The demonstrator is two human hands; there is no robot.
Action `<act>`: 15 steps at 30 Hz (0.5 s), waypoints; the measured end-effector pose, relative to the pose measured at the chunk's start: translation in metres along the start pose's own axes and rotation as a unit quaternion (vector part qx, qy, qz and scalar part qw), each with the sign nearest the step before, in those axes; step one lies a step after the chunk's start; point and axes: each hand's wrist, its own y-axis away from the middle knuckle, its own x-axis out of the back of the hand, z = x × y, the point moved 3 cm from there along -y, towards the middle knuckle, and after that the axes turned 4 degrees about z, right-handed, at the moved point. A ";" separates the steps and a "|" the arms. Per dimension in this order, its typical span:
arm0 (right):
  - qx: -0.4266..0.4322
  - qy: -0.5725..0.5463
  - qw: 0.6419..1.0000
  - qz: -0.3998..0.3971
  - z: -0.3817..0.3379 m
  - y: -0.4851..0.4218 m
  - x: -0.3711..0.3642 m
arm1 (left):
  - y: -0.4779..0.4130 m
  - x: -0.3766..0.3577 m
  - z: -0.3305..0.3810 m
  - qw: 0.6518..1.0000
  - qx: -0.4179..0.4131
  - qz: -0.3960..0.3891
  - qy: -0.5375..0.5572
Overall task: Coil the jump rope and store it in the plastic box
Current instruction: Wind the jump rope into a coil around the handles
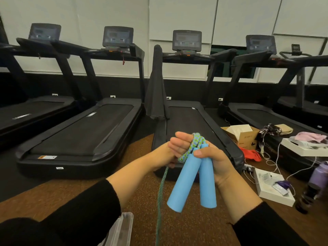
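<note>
Blue foam covers the two cylindrical handles (pixel 193 176) of the jump rope (pixel 192 145), held side by side above the brown floor. The right hand (pixel 215 159) grips them; the left hand (pixel 178 145) is closed around the braided green-blue cord, one strand hanging down. One clear plastic box (pixel 122 228) sits below the left sleeve.

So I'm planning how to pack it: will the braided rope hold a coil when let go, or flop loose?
Probably flops: the rope hangs limp and straight below the left hand. Its woven surface looks grippy, so loops may cling a little. The blue handles look stiff.
</note>
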 end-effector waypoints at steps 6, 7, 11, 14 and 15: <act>0.015 0.034 0.998 0.048 -0.022 -0.002 0.010 | 0.010 -0.001 -0.032 1.000 0.026 -0.003 0.015; 0.016 0.045 0.997 0.066 -0.026 -0.002 0.013 | 0.011 -0.002 -0.034 0.999 0.024 -0.019 0.021; 0.007 0.094 0.991 0.099 -0.032 -0.007 0.022 | 0.017 0.002 -0.044 0.999 0.008 -0.021 -0.024; -0.013 0.134 0.986 0.100 -0.031 -0.010 0.026 | 0.022 0.001 -0.045 0.996 0.003 -0.041 -0.076; -0.023 0.149 0.984 0.099 -0.031 -0.011 0.027 | 0.024 0.000 -0.045 0.995 0.004 -0.054 -0.086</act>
